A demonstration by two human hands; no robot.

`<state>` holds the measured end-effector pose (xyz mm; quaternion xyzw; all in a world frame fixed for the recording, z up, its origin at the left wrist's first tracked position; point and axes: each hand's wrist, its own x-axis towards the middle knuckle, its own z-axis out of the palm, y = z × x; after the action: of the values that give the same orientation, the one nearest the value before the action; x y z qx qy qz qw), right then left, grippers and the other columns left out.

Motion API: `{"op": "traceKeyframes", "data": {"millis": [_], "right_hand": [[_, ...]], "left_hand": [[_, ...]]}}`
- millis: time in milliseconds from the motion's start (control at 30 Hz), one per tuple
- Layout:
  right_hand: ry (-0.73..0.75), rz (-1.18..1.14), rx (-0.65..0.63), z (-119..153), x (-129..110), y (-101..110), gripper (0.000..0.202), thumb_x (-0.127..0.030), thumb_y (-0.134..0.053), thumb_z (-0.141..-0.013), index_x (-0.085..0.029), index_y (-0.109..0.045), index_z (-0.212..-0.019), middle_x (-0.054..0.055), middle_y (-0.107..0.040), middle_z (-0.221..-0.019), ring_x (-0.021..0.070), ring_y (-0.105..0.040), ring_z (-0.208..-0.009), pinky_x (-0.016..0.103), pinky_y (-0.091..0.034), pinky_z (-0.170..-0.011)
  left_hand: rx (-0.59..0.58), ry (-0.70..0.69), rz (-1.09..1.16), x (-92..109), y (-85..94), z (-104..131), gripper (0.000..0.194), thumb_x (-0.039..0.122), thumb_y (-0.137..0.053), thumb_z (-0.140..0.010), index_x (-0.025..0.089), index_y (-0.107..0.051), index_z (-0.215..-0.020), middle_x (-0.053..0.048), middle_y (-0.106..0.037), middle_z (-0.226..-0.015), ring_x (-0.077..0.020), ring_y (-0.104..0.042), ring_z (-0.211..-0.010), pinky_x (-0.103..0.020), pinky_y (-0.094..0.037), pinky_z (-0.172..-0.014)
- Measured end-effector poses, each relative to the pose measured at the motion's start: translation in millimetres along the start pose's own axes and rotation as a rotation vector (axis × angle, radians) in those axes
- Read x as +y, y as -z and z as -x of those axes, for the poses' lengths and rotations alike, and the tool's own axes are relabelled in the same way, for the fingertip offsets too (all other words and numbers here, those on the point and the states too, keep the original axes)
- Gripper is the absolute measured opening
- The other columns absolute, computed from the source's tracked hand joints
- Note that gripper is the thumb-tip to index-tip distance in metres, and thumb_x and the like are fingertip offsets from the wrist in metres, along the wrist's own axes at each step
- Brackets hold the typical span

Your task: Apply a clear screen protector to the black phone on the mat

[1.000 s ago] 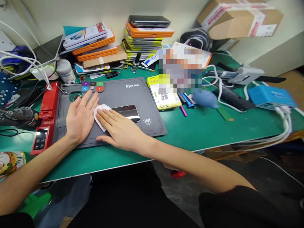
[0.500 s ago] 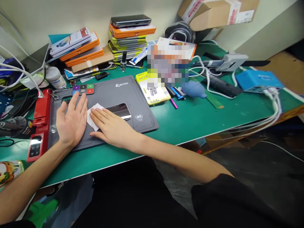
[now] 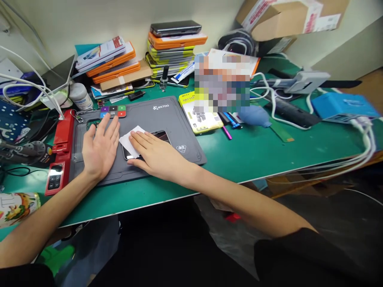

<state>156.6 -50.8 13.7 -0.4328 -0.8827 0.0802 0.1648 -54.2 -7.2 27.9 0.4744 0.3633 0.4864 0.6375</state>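
Observation:
On the grey WKTOO work mat a phone lies flat, its glossy dark face up and largely covered. My right hand rests palm down over it, with flat fingers pressing a folded white wipe against the phone's left part. The thumb sticks out near the phone's lower edge. To the left, my left hand is palm up with fingers extended, holding nothing. Just behind its fingertips sits a coloured block, and a small green board is partly hidden beside them.
A red fixture with a phone back at its near end borders the mat's left. Case stacks stand behind. A yellow battery box, a blue air blower and a blue charger with cables lie rightward on the green table.
The camera view has shifted, moving the scene rightward. My right hand and the wipe have slid slightly right along the phone, uncovering its left end. My left hand remains palm up.

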Motion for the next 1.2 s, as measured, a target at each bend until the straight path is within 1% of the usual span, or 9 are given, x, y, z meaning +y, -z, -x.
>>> {"op": "traceKeyframes", "data": {"millis": [167, 267, 400, 500, 633, 767, 867, 1067, 1200], "right_hand": [[-0.031, 0.054, 0.047, 38, -13, -4, 0.087, -0.065, -0.043, -0.115, 0.006, -0.048, -0.165, 0.028, -0.045, -0.175, 0.0362, -0.041, -0.167, 0.054, -0.033, -0.14], [-0.041, 0.082, 0.046, 52, -7, -2, 0.087, -0.065, -0.039, -0.115, 0.005, -0.048, -0.166, 0.027, -0.046, -0.174, 0.0362, -0.045, -0.165, 0.054, -0.037, -0.139], [-0.145, 0.088, 0.015, 20, -2, -3, 0.089, -0.065, -0.046, -0.114, 0.006, -0.046, -0.167, 0.027, -0.045, -0.176, 0.0391, -0.043, -0.166, 0.054, -0.034, -0.139], [-0.138, 0.077, 0.017, -3, -18, -9, 0.096, -0.07, -0.049, -0.111, 0.01, -0.047, -0.164, 0.031, -0.047, -0.173, 0.0399, -0.044, -0.165, 0.052, -0.03, -0.141], [-0.032, 0.067, 0.061, 7, -30, -11, 0.09, -0.069, -0.046, -0.112, 0.005, -0.053, -0.163, 0.026, -0.05, -0.172, 0.0369, -0.048, -0.163, 0.05, -0.033, -0.14], [-0.142, 0.122, 0.097, 24, -4, -1, 0.079, -0.061, -0.042, -0.116, 0.002, -0.057, -0.16, 0.026, -0.058, -0.167, 0.0362, -0.055, -0.159, 0.054, -0.039, -0.137], [-0.181, 0.127, 0.103, 20, 7, 0, 0.079, -0.061, -0.047, -0.115, 0.003, -0.056, -0.161, 0.027, -0.057, -0.166, 0.0367, -0.055, -0.159, 0.055, -0.039, -0.137], [-0.054, 0.059, 0.085, -1, -29, -13, 0.091, -0.069, -0.053, -0.11, 0.008, -0.055, -0.16, 0.029, -0.052, -0.169, 0.0387, -0.051, -0.161, 0.053, -0.034, -0.14], [0.043, 0.029, 0.083, 12, -44, -16, 0.087, -0.066, -0.051, -0.112, 0.007, -0.055, -0.16, 0.027, -0.053, -0.169, 0.038, -0.051, -0.161, 0.052, -0.035, -0.14]], "left_hand": [[-0.009, 0.001, -0.001, -3, 0.9, 1, 0.067, 0.068, -0.032, -0.11, 0.034, -0.052, -0.164, -0.001, -0.046, -0.18, -0.025, -0.029, -0.174, -0.047, -0.018, -0.145], [-0.013, 0.017, 0.033, -4, 0.3, 2, 0.066, 0.065, -0.032, -0.111, 0.032, -0.052, -0.164, -0.001, -0.048, -0.179, -0.025, -0.031, -0.173, -0.047, -0.018, -0.145], [-0.024, 0.008, 0.023, -3, -0.2, 2, 0.066, 0.065, -0.031, -0.111, 0.031, -0.051, -0.165, -0.002, -0.047, -0.179, -0.0242, -0.031, -0.173, -0.045, -0.019, -0.145], [-0.007, 0.011, 0.022, -1, -0.8, 1, 0.066, 0.063, -0.03, -0.112, 0.031, -0.05, -0.166, -0.003, -0.047, -0.179, -0.023, -0.033, -0.172, -0.044, -0.02, -0.145], [0.019, 0.013, 0.053, 0, -1.6, 1, 0.065, 0.061, -0.029, -0.112, 0.029, -0.05, -0.165, -0.004, -0.048, -0.178, -0.0218, -0.036, -0.171, -0.043, -0.02, -0.145], [-0.007, 0.015, 0.042, -2, -1.9, 2, 0.067, 0.063, -0.031, -0.112, 0.03, -0.049, -0.166, -0.003, -0.046, -0.18, -0.0233, -0.032, -0.173, -0.044, -0.019, -0.145], [-0.005, 0.022, 0.058, -2, -1.8, 2, 0.066, 0.062, -0.032, -0.112, 0.029, -0.047, -0.167, -0.003, -0.046, -0.18, -0.0229, -0.033, -0.172, -0.043, -0.02, -0.144], [-0.006, 0.015, 0.042, 0, -2.7, 2, 0.066, 0.059, -0.03, -0.112, 0.026, -0.044, -0.168, -0.007, -0.045, -0.18, -0.0214, -0.034, -0.172, -0.041, -0.022, -0.144], [-0.002, 0.007, 0.015, -1, -2.7, 2, 0.067, 0.062, -0.032, -0.111, 0.028, -0.046, -0.167, -0.006, -0.045, -0.18, -0.0237, -0.033, -0.172, -0.044, -0.021, -0.144]]}}
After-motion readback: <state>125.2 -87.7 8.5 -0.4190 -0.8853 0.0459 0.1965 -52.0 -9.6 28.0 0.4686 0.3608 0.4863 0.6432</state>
